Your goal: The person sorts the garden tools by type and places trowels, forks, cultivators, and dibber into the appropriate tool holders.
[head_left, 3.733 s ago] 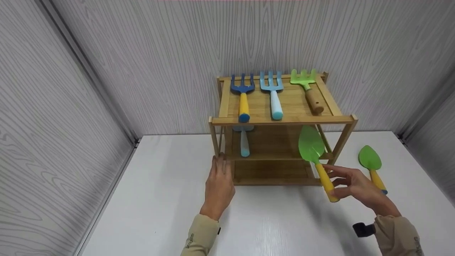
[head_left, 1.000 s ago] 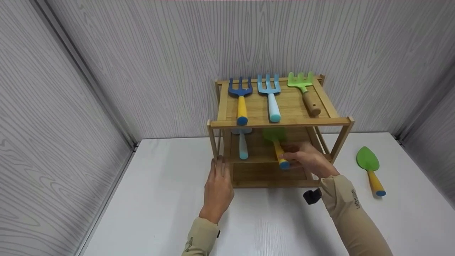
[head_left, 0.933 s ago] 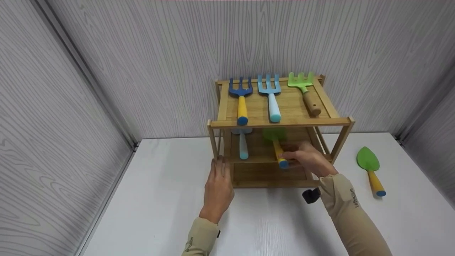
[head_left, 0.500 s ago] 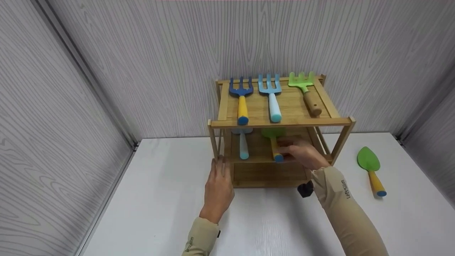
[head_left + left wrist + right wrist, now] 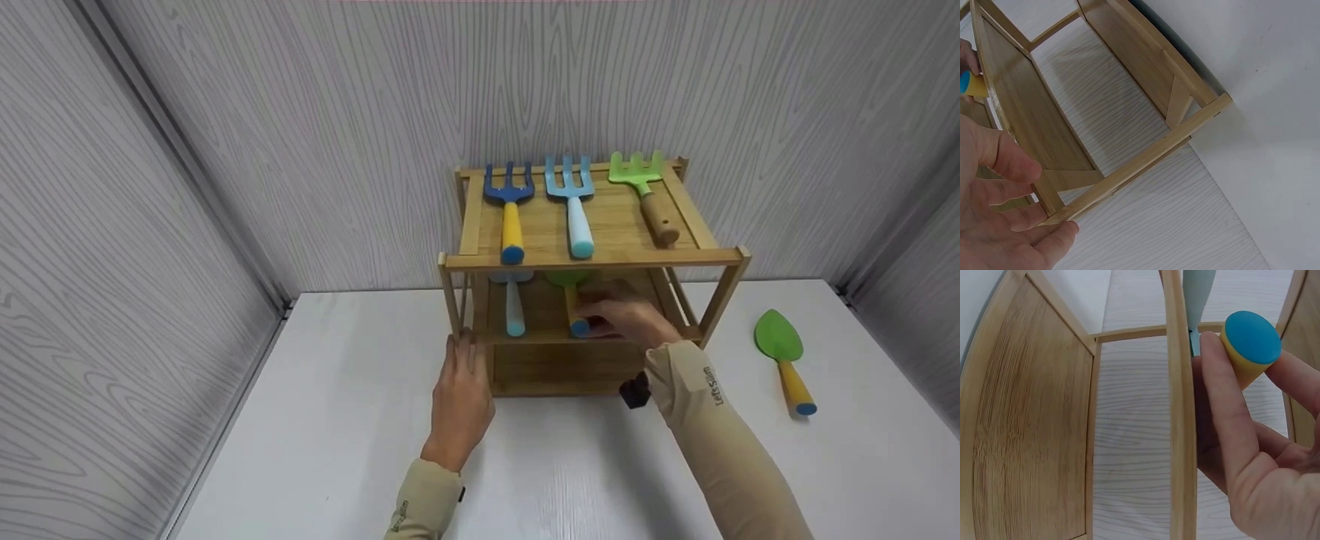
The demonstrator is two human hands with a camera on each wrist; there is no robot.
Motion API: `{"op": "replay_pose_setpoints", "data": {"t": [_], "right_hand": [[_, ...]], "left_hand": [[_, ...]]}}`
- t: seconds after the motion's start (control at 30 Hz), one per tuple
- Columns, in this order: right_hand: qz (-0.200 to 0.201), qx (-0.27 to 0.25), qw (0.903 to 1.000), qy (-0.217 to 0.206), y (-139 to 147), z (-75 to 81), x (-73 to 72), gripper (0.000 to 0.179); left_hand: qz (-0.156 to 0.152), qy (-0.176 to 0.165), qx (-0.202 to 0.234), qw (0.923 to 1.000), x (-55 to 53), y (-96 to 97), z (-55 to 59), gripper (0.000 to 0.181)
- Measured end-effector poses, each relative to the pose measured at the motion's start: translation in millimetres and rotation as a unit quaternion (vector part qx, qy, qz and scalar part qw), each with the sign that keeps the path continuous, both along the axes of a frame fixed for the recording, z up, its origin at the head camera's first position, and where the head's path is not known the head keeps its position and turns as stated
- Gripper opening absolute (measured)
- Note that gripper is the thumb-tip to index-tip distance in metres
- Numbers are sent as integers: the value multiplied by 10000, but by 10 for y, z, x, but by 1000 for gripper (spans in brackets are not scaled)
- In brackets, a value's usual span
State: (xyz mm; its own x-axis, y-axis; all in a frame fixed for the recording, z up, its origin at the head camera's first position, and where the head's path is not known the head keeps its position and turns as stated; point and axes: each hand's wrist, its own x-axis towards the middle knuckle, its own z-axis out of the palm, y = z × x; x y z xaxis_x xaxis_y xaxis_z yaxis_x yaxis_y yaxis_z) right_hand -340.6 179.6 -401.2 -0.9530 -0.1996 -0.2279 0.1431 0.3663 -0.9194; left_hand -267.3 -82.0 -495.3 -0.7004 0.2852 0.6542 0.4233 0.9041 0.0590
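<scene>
My right hand (image 5: 628, 316) holds a green trowel by its yellow handle (image 5: 573, 309), inside the middle shelf of a wooden rack (image 5: 592, 257). The trowel's blade points to the back, partly hidden under the top shelf. Its blue end cap (image 5: 1252, 336) shows large in the right wrist view, between fingers and thumb. Left of it on that shelf lies a light blue-handled tool (image 5: 514, 307), its head partly covered. My left hand (image 5: 461, 401) rests its extended fingers against the rack's front left post (image 5: 1140, 160), thumb apart from the post.
On the top shelf lie a dark blue hand fork (image 5: 511, 225), a light blue hand fork (image 5: 579, 225) and a green hand fork with a wooden handle (image 5: 658, 214). A second green trowel (image 5: 780, 341) lies on the white table (image 5: 360, 360) to the right. Grey wood-grain walls stand behind and beside.
The right hand has carried the trowel from in front of the rack's right side into the middle shelf, then shifted it left and farther in. The left hand stays at the post.
</scene>
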Motion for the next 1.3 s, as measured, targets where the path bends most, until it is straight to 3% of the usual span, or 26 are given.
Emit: {"op": "replay_pose_setpoints", "data": {"t": [0.4,0.6,0.73,0.97,1.3], "right_hand": [[-178,-95,9998,43,-60,17,19,62],[-289,-61,9996,-5,-8,38,52,78],[-164,-302,9994,43,98,54,113,84],[-113,-628,9980,9,300,105,231,73],[56,-631,9973,384,588,57,408,66]], "left_hand": [[-31,-48,136,9999,2,3,-4,50],[-66,-42,132,9999,6,5,-20,46],[-102,-33,138,9998,-5,4,-23,43],[-82,-31,145,9999,-5,8,-12,46],[-53,-89,114,9999,-6,8,-20,52]]}}
